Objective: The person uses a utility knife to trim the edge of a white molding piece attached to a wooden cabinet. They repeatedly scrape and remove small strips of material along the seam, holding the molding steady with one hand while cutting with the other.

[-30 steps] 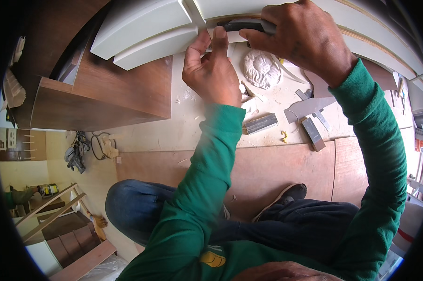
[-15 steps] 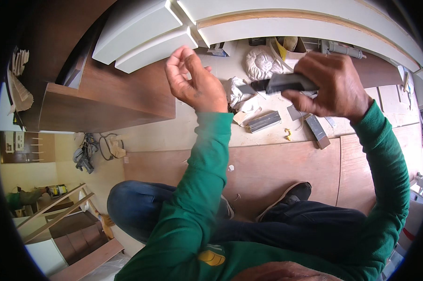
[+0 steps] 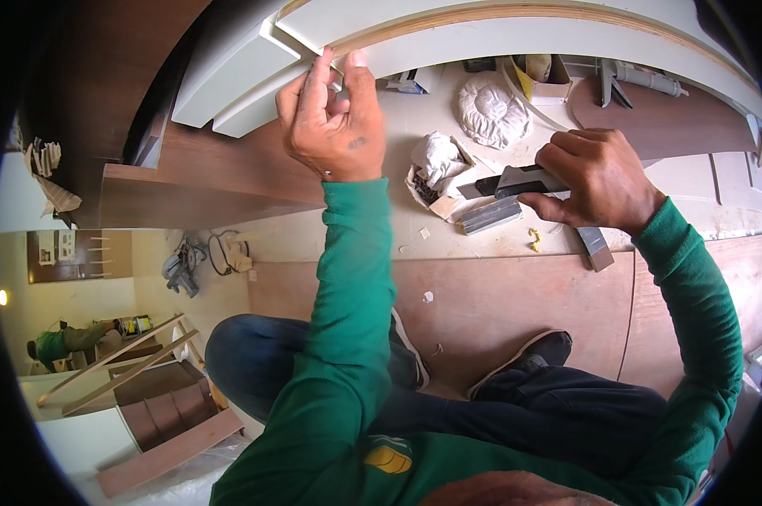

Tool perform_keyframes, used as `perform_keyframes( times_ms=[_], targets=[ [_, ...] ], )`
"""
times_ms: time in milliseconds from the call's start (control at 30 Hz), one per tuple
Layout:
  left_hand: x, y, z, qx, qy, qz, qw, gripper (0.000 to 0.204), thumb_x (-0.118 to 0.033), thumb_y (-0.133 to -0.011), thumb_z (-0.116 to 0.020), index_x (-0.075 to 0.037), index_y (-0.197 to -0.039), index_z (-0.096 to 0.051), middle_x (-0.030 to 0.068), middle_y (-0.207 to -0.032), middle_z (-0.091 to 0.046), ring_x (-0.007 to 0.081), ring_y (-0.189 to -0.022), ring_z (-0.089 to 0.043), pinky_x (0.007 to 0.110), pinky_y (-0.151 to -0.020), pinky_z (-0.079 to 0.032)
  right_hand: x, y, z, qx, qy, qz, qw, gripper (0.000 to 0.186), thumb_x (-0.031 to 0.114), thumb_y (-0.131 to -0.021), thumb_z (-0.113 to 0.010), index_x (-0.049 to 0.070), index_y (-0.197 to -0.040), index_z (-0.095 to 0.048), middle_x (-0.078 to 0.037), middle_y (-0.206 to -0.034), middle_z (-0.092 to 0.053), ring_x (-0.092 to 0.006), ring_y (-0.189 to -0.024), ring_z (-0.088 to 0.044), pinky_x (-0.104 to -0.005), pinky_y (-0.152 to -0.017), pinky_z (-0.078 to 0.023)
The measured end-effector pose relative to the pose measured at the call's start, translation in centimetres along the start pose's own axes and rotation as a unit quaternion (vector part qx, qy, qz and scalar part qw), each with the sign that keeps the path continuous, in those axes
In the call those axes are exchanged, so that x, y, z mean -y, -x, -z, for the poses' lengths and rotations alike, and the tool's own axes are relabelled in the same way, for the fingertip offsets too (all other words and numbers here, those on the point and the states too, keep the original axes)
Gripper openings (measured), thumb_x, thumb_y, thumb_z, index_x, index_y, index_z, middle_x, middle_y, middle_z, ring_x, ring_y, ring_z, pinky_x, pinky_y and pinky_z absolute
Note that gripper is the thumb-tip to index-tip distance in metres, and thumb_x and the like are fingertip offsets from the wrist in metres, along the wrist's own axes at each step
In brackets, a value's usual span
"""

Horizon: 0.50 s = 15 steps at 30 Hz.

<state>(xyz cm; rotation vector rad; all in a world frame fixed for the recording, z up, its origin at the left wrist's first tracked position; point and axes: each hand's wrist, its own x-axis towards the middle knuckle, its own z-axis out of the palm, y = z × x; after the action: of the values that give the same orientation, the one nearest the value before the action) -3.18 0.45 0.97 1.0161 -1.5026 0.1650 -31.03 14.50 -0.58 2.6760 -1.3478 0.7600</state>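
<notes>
My left hand [image 3: 335, 126] is raised to the lower edge of a white panel [image 3: 448, 49]. Its index finger and thumb stretch up, apart, at the edge beside a gap between panels, while the other fingers curl. I see nothing held there. In my right hand [image 3: 596, 179] is a grey and black utility knife [image 3: 526, 180], its blade out and pointing left. Below the blade lies an open box [image 3: 442, 179] with crumpled white material in it. A grey block [image 3: 491, 216] rests beside the box.
A brown wooden cabinet [image 3: 221, 181] stands at left. On the floor are a bundled white cloth [image 3: 493, 114], a caulking gun [image 3: 642, 80], a dark block [image 3: 597, 247] and a power tool [image 3: 183, 266]. Brown boards [image 3: 516, 295] lie under my feet. A co-worker [image 3: 65, 344] bends over at far left.
My left hand has risen to the white panel's edge and its index finger and thumb have straightened. The utility knife has dropped slightly, still in my right hand. The view has shifted a little.
</notes>
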Motion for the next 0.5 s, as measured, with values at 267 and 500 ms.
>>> perform_keyframes(
  times_ms=[267, 500],
  targets=[
    [2.9, -1.1, 0.5, 0.022, 0.065, -0.078, 0.995, 0.026, -0.016, -0.089, -0.095, -0.011, -0.114, -0.088, 0.0019, -0.105, -0.067, 0.011, -0.071, -0.061, 0.027, -0.063, -0.054, -0.6, 0.6, -0.8, -0.011, -0.004, 0.002, 1.0, 0.043, 0.045, -0.095, -0.083, 0.006, -0.081, -0.068, -0.007, -0.071, -0.064, -0.0278, -0.059, -0.067, -0.0418, -0.056, -0.056],
    [1.5, 1.7, 2.0, 0.068, 0.139, -0.051, 0.987, 0.014, -0.011, -0.101, -0.082, 0.0, -0.109, -0.083, 0.0089, -0.121, -0.06, 0.0164, -0.093, -0.07, 0.032, -0.079, -0.064, -0.6, 0.1, -0.8, -0.009, -0.022, 0.002, 1.0, 0.044, 0.045, -0.094, -0.084, 0.004, -0.083, -0.069, -0.01, -0.074, -0.067, -0.0294, -0.06, -0.068, -0.043, -0.056, -0.056]
  ],
)
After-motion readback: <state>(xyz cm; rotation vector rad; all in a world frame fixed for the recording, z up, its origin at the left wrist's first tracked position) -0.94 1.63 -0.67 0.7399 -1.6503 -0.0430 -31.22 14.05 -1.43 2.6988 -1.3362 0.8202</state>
